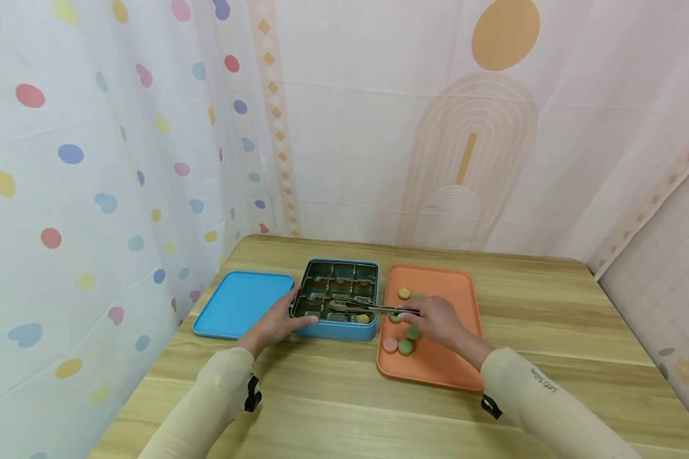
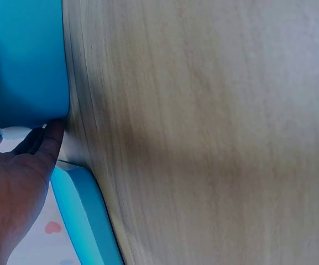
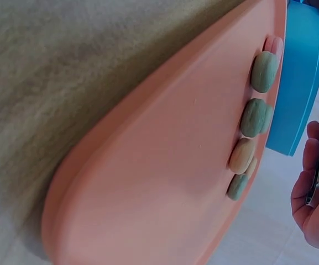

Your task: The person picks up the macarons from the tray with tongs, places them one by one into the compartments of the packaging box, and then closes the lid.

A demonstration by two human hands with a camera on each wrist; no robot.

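A blue box (image 1: 335,330) with a dark divided insert stands on the table. My left hand (image 1: 278,324) grips its near left corner, thumb along the front and fingers at the side. My right hand (image 1: 436,320) holds metal tongs (image 1: 381,310), their tips over the box's front compartments. A yellow macaron (image 1: 363,319) sits in the front right compartment. On the orange tray (image 1: 442,368) under my right hand lie several macarons, among them a pink one (image 1: 390,345), a green one (image 1: 405,347) and a yellow one (image 1: 404,293). My right hand partly hides others.
A blue lid (image 1: 244,303) lies flat to the left of the box. The orange tray stands close along the box's right side. Patterned curtains (image 1: 344,159) hang behind and to the left of the wooden table (image 1: 321,401).
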